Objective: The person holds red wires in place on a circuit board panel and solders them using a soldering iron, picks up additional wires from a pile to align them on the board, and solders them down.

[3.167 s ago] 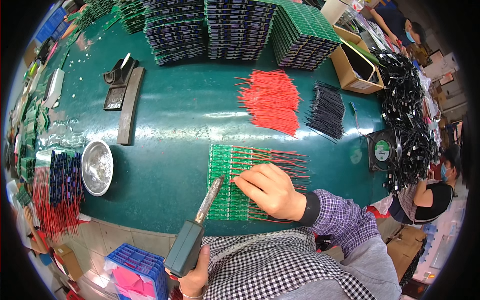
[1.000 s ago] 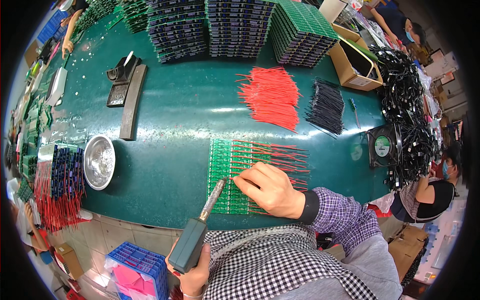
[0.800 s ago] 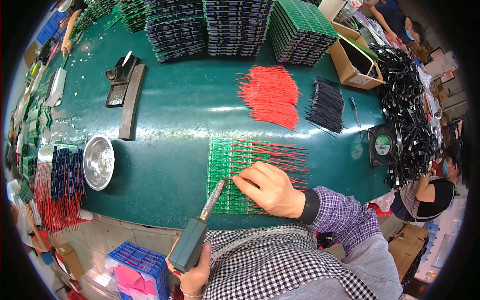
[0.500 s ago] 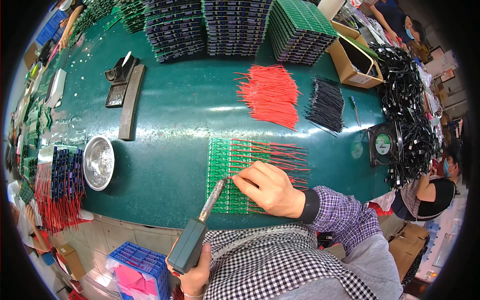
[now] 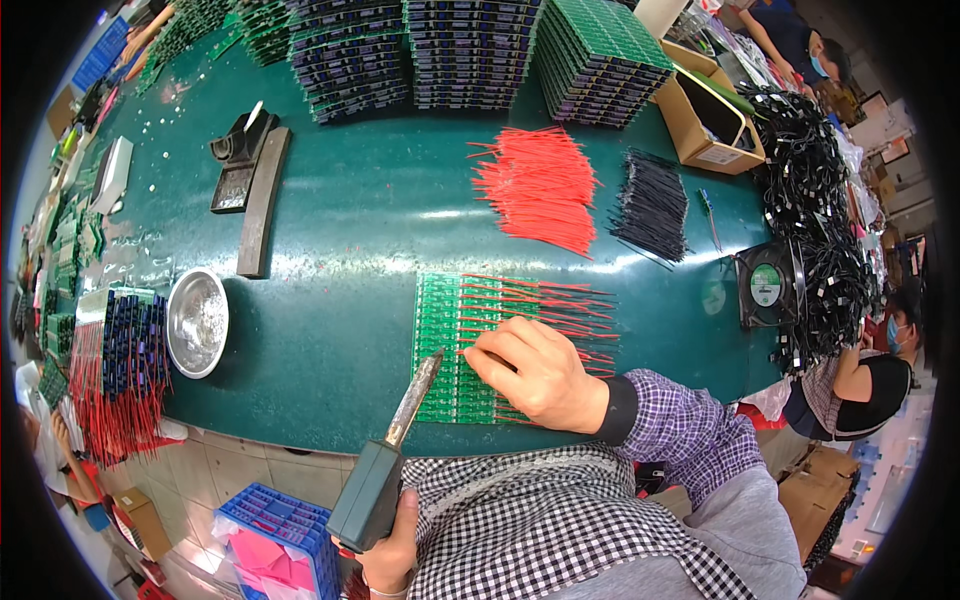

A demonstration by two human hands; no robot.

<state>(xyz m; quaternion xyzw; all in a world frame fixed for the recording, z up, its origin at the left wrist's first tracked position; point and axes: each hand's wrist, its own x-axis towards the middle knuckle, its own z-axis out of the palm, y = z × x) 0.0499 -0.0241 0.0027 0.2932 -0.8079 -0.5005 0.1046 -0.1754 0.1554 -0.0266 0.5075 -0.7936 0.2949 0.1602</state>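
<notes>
My left hand [image 5: 388, 548] is wrapped round the dark green handle of a soldering iron [image 5: 366, 492]. Its metal tip reaches up over the left part of a green circuit board panel [image 5: 434, 330] that lies flat on the table. My right hand [image 5: 540, 378] rests over the middle of the panel, fingers pinched on a thin red wire [image 5: 468, 345] whose end is by a row of pads. Several red wires [image 5: 560, 305] run side by side from the panel out to the right. Part of the panel is hidden beneath my right hand.
Beyond the panel lie a pile of red wires [image 5: 535, 190] and a bundle of black wires [image 5: 650, 205]. Stacked boards [image 5: 475, 55] stand at the far edge. A metal bowl [image 5: 198, 325] and wired boards [image 5: 120, 370] sit left; a fan [image 5: 765, 287] and black cables [image 5: 815, 220] right.
The soldering iron's tip has shifted slightly up and left, away from the wire end at my right fingers. My right hand stays nearly in place.
</notes>
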